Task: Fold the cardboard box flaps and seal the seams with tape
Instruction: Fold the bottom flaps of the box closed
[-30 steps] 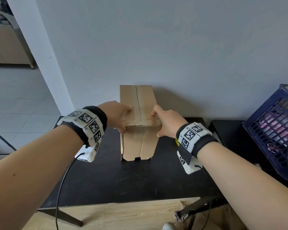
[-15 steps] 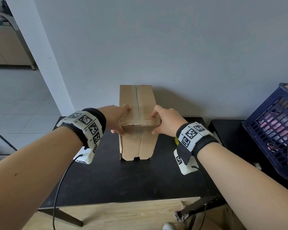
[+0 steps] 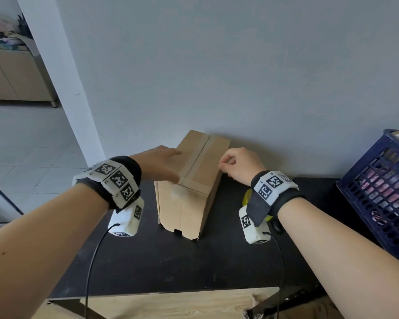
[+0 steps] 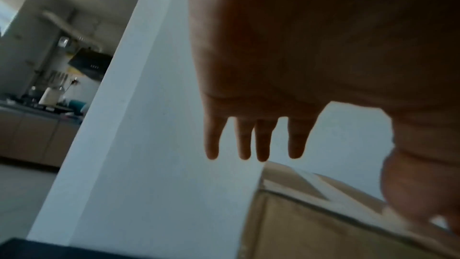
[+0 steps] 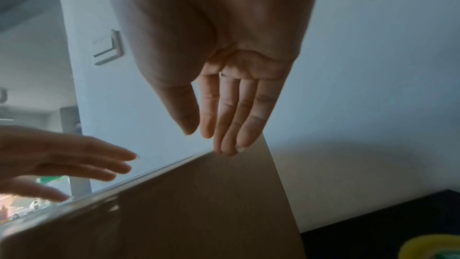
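The box (image 3: 191, 180) is standing on the black table (image 3: 171, 261), w/ its far end by the wall; top flaps are lying folded shut and a tape strip (image 3: 197, 157) is running along the centre seam and over the near edge, so the top looks done, I'd judge. L hand (image 3: 158, 165) is resting flat on the box's left top, fingers straight; R hand (image 3: 240, 165) is hovering at its right top edge, fingers loosely bent, holding nothing. Yellow tape roll (image 3: 248, 196) is sitting right of the box; probably left: side/bottom seams, not visible.
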Demonstrator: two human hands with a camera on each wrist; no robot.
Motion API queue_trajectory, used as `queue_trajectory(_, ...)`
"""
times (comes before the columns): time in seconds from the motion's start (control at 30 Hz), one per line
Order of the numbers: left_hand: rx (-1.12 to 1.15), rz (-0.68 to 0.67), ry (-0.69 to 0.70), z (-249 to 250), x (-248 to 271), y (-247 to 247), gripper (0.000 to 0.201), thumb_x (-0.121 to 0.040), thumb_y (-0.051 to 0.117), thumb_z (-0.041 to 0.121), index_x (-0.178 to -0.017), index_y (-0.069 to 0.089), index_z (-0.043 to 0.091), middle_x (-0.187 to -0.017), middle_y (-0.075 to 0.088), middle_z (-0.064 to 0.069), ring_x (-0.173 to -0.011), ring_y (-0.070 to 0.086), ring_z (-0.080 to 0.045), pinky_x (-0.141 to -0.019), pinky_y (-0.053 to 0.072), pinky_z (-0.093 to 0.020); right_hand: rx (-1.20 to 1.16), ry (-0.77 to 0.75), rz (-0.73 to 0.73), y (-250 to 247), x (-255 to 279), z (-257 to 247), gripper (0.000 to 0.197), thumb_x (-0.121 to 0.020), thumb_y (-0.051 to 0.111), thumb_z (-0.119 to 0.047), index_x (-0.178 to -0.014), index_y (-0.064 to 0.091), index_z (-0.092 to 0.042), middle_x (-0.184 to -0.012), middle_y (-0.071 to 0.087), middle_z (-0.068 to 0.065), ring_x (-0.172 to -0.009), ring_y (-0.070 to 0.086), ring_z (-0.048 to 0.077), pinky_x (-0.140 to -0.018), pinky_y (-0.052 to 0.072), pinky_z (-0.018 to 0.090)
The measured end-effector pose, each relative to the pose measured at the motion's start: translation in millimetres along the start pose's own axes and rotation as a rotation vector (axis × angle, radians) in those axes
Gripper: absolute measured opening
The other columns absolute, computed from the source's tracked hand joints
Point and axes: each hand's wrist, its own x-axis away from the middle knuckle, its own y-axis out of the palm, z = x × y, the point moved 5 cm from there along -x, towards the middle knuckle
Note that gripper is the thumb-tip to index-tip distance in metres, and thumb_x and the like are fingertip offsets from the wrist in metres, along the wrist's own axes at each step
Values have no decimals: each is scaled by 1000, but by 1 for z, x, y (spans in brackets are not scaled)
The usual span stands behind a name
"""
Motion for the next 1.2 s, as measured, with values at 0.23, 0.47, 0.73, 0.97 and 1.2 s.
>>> queue_trajectory(0.23,-186,31,-94,49,-28,22,106,-61,48,86,-144,28,22,-152,25,-6,-139,23,-27,-108,26,-53,48,-19,39,-11,-13,6,10,-84,60,-20,-79,67,-25,-86,66,-9,-86,62,13,-77,50,29)
queue_trajectory(0.47,-330,-102,-117,60,-44,31,95,-71,64,51,-149,14,26,-157,4,-8,-145,3,-30,-110,27,-53,81,-5,10,-23,-30,25,12,-84,60,-16,-92,68,-22,-100,66,-5,-97,62,18,-84,49,29)
queue_trajectory(0.73,-318,-144,17,37,-34,9,90,-77,53,-11,-149,17,30,-155,17,8,-137,30,-18,-93,39,-24,110,-41,-99,-16,-56,15,38,-89,59,-17,-126,56,-22,-133,56,3,-117,55,22,-88,40,25)
queue_trajectory(0.97,-222,133,-53,-1,-31,-7,78,-75,55,-1,-143,30,28,-139,34,0,-130,37,-22,-103,39,-39,180,-174,-212,11,-78,-21,53,-93,52,-19,-144,39,-24,-150,40,4,-133,42,24,-103,35,28)
queue_trajectory(1.2,-300,80,-182,-15,-39,3,84,-80,62,18,-149,15,29,-155,16,-1,-142,18,-23,-111,28,-50,234,-287,-239,22,-92,-37,49,-94,47,-17,-143,41,-21,-148,40,4,-137,35,23,-111,27,29)
